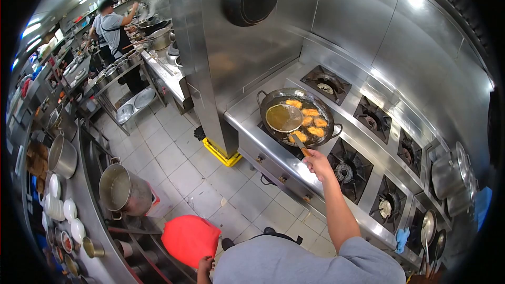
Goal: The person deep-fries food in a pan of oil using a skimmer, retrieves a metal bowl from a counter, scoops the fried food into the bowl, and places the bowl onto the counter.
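My right hand [317,164] is closed round the wooden handle of a round strainer [284,118]. The strainer's mesh head lies over the left part of a wide black pan [329,106], which sits on the stove's front left burner. Several golden-orange fried pieces [310,112] float in dark oil to the right of the strainer. Low in the view, my left hand [206,264] is beside a red plastic bag or container [191,239]; its fingers look curled at the edge, and what they grip is hard to make out.
More burners [344,171] line the steel stove [252,150]. Large pots [450,171] and a blue cloth [402,239] are at its right end. A tall pot [123,189] and white bowls [54,206] are at left. A co-worker [110,29] stands far back left.
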Demonstrator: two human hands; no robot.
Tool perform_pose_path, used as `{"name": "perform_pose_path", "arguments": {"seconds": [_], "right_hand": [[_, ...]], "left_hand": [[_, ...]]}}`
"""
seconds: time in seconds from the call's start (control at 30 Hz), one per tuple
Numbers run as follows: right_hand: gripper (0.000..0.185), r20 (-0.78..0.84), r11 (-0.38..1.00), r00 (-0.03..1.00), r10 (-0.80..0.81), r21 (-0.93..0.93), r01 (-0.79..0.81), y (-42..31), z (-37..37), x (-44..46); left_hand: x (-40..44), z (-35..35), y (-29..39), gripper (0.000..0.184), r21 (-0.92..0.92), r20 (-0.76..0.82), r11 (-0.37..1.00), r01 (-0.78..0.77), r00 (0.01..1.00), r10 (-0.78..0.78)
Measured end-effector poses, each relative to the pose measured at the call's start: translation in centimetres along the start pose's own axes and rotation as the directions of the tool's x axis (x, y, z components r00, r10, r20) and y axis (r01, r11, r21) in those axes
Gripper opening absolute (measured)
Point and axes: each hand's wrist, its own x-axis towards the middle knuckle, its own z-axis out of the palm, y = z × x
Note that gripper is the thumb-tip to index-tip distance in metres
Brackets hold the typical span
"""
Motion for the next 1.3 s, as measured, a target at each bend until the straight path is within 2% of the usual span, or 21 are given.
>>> {"name": "perform_pose_path", "arguments": {"seconds": [0.07, 0.17, 0.4, 0.5, 0.53, 0.63, 0.67, 0.73, 0.8, 0.87, 0.9, 0.97, 1.1, 1.17, 1.2, 1.27, 1.3], "right_hand": [[0.043, 0.057, 0.995, 0.998, 0.0, 0.104, -0.006, 0.5, 0.1, -0.5], [0.034, 0.046, 0.986, 0.999, -0.014, 0.169, 0.006, 1.0, 0.2, -1.6], [0.037, 0.014, 0.971, 0.999, -0.041, 0.234, 0.037, 1.5, -0.9, -3.6], [0.045, -0.117, 0.985, 0.982, -0.15, 0.074, 0.159, 1.5, -2.1, -4.2], [0.045, -0.118, 0.985, 0.982, -0.148, 0.074, 0.157, 1.2, -2.4, -4.7], [0.047, -0.227, 0.979, 0.957, -0.183, -0.127, 0.157, -0.3, -3.0, -7.1], [0.047, -0.227, 0.979, 0.957, -0.182, -0.127, 0.157, -0.8, -3.2, -7.9], [0.048, -0.208, 0.933, 0.956, -0.207, -0.336, 0.128, -1.5, -3.9, -9.1], [0.046, -0.241, 0.924, 0.949, -0.201, -0.368, 0.102, -0.9, -5.1, -9.2], [0.046, -0.172, 0.739, 0.912, -0.371, -0.65, 0.178, -0.3, -5.9, -9.0], [0.046, -0.177, 0.74, 0.911, -0.372, -0.649, 0.176, -0.1, -6.2, -8.9], [0.049, -0.113, 0.484, 0.879, -0.463, -0.863, 0.143, -0.9, -5.5, -9.2], [0.05, -0.1, 0.515, 0.891, -0.442, -0.842, 0.161, -0.9, -4.5, -8.7], [0.051, -0.108, 0.73, 0.956, -0.273, -0.671, 0.132, -0.8, -4.1, -7.9], [0.051, -0.103, 0.728, 0.956, -0.275, -0.672, 0.137, -0.8, -4.0, -7.7], [0.051, -0.138, 0.874, 0.982, -0.129, -0.484, 0.047, -1.9, -2.5, -7.7], [0.051, -0.134, 0.873, 0.982, -0.132, -0.485, 0.051, -2.0, -2.1, -7.4]], "left_hand": [[-0.3, 0.3, 0.4, 0.031, 0.004, -0.002, 1.0, 0.009, 1.0, -0.009], [-1.0, 0.5, 1.3, 0.03, 0.039, 0.0, 0.999, -0.009, 1.0, 0.009], [-0.4, 0.4, 1.6, 0.029, 0.05, 0.002, 0.997, -0.051, 0.999, 0.051], [-0.2, 0.3, 1.6, 0.03, 0.059, -0.016, 0.997, -0.054, 0.998, 0.055], [-0.2, 0.2, 1.6, 0.03, 0.06, -0.015, 0.997, -0.053, 0.998, 0.054], [0.3, 0.1, 1.2, 0.031, 0.041, -0.016, 0.998, -0.039, 0.999, 0.04], [0.3, 0.1, 1.2, 0.031, 0.044, -0.013, 0.998, -0.034, 0.999, 0.034], [0.4, 0.0, 1.0, 0.031, 0.048, -0.007, 0.998, -0.027, 1.0, 0.028], [0.5, 0.0, 1.0, 0.032, 0.064, 0.009, 0.998, -0.011, 1.0, 0.011], [0.7, 0.0, 1.0, 0.033, 0.061, 0.016, 0.998, -0.008, 1.0, 0.007], [0.8, 0.1, 1.1, 0.034, 0.051, 0.018, 0.999, -0.005, 1.0, 0.004], [1.0, 0.0, 1.3, 0.034, 0.047, 0.02, 0.999, -0.01, 1.0, 0.009], [1.0, 0.0, 2.0, 0.036, 0.023, 0.012, 0.999, -0.024, 1.0, 0.024], [0.9, 0.0, 2.4, 0.036, 0.038, 0.001, 0.998, -0.046, 0.999, 0.046], [0.9, 0.0, 2.5, 0.036, 0.057, -0.005, 0.996, -0.066, 0.998, 0.066], [0.5, -0.1, 2.4, 0.036, 0.065, -0.013, 0.996, -0.063, 0.998, 0.064], [0.4, -0.1, 2.4, 0.035, 0.077, -0.019, 0.995, -0.059, 0.998, 0.061]]}}
